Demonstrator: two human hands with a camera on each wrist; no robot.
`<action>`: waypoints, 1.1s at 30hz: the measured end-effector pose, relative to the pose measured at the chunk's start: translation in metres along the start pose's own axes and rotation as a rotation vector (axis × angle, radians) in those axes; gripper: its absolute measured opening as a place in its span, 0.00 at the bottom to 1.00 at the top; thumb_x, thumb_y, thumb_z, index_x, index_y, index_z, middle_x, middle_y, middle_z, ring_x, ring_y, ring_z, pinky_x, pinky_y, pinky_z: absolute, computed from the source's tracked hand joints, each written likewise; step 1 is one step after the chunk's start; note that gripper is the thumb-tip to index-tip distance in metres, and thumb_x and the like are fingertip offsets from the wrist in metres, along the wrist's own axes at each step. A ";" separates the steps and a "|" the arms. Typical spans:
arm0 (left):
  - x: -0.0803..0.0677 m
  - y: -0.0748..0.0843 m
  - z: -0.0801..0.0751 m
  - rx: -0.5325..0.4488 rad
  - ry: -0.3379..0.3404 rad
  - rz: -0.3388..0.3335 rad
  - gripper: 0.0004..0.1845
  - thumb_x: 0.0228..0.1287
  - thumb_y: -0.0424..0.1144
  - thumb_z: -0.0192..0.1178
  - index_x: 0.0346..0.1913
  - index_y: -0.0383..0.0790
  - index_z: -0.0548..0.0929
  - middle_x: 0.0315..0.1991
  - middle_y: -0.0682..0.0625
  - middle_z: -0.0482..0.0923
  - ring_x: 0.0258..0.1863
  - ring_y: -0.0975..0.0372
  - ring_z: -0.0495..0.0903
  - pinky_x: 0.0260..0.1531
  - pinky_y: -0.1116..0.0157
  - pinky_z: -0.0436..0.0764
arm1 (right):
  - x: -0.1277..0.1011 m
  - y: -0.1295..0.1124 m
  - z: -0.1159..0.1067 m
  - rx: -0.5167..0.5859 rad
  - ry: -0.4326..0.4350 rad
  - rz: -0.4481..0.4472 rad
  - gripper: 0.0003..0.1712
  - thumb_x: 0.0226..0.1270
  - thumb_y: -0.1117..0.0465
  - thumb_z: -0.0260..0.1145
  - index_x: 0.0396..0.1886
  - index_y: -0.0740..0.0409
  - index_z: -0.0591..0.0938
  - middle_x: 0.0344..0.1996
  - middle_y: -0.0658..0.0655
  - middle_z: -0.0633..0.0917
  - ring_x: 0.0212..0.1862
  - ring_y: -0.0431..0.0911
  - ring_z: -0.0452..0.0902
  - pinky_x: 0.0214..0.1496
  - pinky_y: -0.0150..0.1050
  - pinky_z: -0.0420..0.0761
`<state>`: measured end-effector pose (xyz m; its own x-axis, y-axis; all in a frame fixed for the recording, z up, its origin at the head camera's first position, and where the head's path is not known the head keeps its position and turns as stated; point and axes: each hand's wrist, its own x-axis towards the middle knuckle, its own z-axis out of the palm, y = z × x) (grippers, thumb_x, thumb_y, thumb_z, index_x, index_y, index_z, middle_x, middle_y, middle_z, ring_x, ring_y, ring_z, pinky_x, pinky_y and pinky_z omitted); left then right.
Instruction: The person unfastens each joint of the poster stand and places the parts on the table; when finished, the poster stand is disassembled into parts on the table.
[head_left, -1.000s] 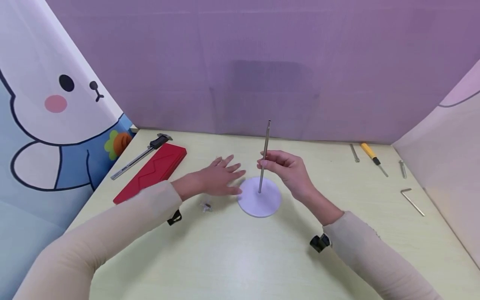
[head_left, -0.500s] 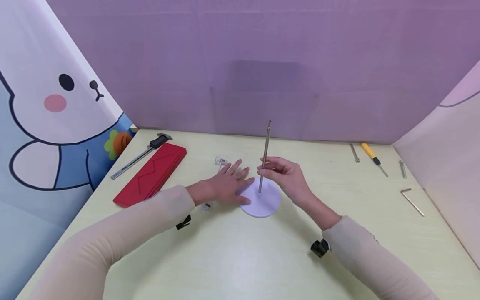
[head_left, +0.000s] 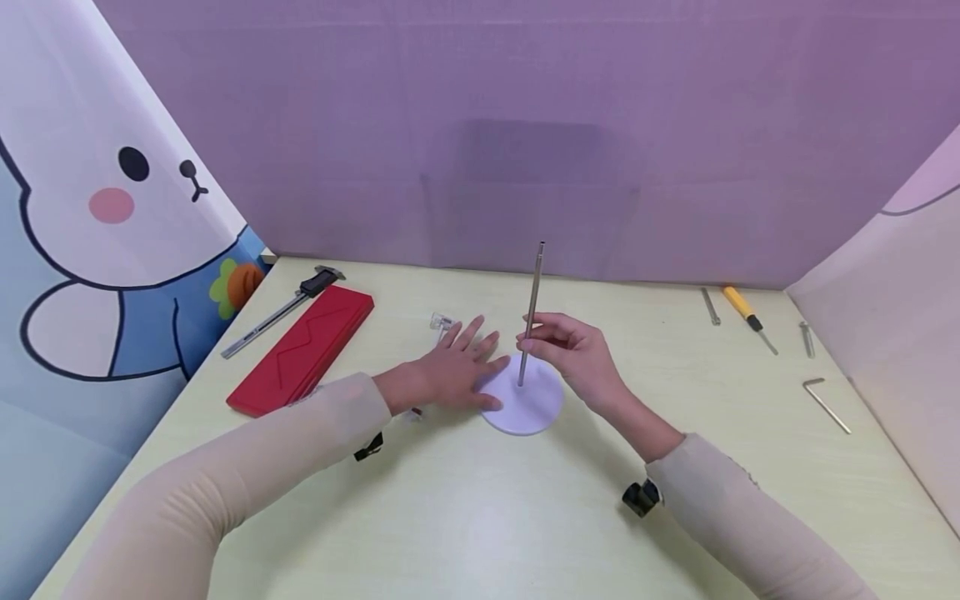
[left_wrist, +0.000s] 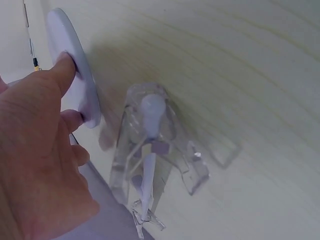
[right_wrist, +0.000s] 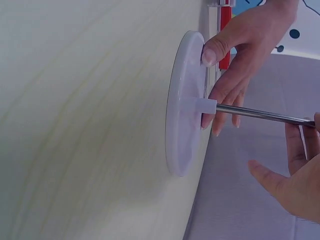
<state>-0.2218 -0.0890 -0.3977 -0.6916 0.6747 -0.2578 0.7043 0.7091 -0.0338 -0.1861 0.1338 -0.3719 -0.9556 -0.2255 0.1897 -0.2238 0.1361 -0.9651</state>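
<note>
A: Head view first. How far along does the stand look?

B: The metal rod [head_left: 531, 312] already stands upright in the middle of the white round base [head_left: 522, 406], which lies flat on the table [head_left: 480, 500], roughly at its centre. The right hand [head_left: 573, 354] has its fingers pinched round the rod about halfway up. The left hand [head_left: 450, 371] lies with straight, spread fingers, its tips pressing the base's rim at 9 o'clock. I'd judge the rod seated, but whether it is fully tight I cannot tell. A small clear plastic piece [head_left: 442, 322] lies at 11 o'clock from the base, untouched, so that part seems left to do.

A: Left wrist view?

B: The thumb and a fingertip of the left hand [left_wrist: 40, 150] rest on the base [left_wrist: 75, 85]. Close by lies another clear plastic clip [left_wrist: 150, 150], blurred; its exact shape is hard to read.

A: Right wrist view?

B: The rod [right_wrist: 260, 115] enters a short white socket [right_wrist: 204, 105] on the base [right_wrist: 182, 105]. The left hand's fingers [right_wrist: 215, 50] press the rim. The right hand [right_wrist: 295, 175] is cut off at the frame edge, so its grip barely shows here.

A: Anything else out of sight?

B: In the head view the second clip is mostly hidden by the left forearm, and the tools at 2 o'clock are too small to name surely.
</note>
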 end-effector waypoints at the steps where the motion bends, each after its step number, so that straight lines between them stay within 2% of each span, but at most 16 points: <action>1: 0.000 0.000 0.000 0.003 0.001 -0.002 0.44 0.68 0.73 0.44 0.80 0.56 0.54 0.82 0.41 0.41 0.80 0.39 0.28 0.77 0.39 0.39 | 0.000 0.000 0.000 -0.003 0.001 -0.005 0.21 0.65 0.65 0.71 0.58 0.61 0.82 0.39 0.51 0.91 0.42 0.37 0.87 0.52 0.31 0.84; 7: -0.002 0.002 -0.004 -0.006 -0.004 -0.007 0.44 0.68 0.72 0.46 0.80 0.55 0.54 0.82 0.41 0.39 0.80 0.40 0.26 0.78 0.40 0.37 | 0.000 0.001 0.001 -0.001 0.012 -0.054 0.21 0.64 0.68 0.70 0.58 0.63 0.82 0.39 0.53 0.91 0.41 0.37 0.88 0.50 0.30 0.84; 13: -0.002 0.004 -0.005 -0.008 -0.010 -0.015 0.44 0.68 0.72 0.46 0.80 0.55 0.53 0.82 0.41 0.38 0.80 0.41 0.25 0.78 0.40 0.35 | 0.001 0.000 0.001 0.029 0.017 -0.079 0.21 0.64 0.70 0.70 0.57 0.66 0.81 0.37 0.48 0.91 0.41 0.37 0.88 0.51 0.31 0.85; 18: 0.001 0.001 0.001 -0.012 -0.014 -0.023 0.44 0.68 0.73 0.44 0.80 0.56 0.52 0.82 0.42 0.36 0.80 0.41 0.24 0.77 0.40 0.33 | 0.004 -0.017 -0.003 0.078 0.035 -0.102 0.22 0.66 0.71 0.68 0.60 0.66 0.79 0.36 0.43 0.91 0.42 0.38 0.89 0.54 0.35 0.85; 22: 0.000 0.002 -0.001 -0.012 -0.011 -0.023 0.44 0.68 0.73 0.45 0.80 0.56 0.53 0.82 0.42 0.37 0.80 0.41 0.24 0.77 0.40 0.34 | 0.008 -0.030 -0.014 0.111 0.039 -0.120 0.26 0.66 0.72 0.68 0.64 0.64 0.76 0.36 0.42 0.90 0.41 0.39 0.89 0.53 0.35 0.85; 33: -0.004 0.004 -0.005 0.020 -0.002 -0.015 0.43 0.68 0.72 0.46 0.80 0.55 0.55 0.82 0.42 0.39 0.80 0.40 0.27 0.78 0.40 0.37 | -0.001 -0.037 -0.054 0.207 0.056 -0.017 0.30 0.66 0.71 0.68 0.67 0.60 0.72 0.37 0.47 0.91 0.39 0.42 0.90 0.50 0.36 0.86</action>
<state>-0.2173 -0.0875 -0.3917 -0.7020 0.6635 -0.2588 0.6968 0.7150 -0.0569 -0.1874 0.1810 -0.3264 -0.9623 -0.1718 0.2108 -0.2015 -0.0697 -0.9770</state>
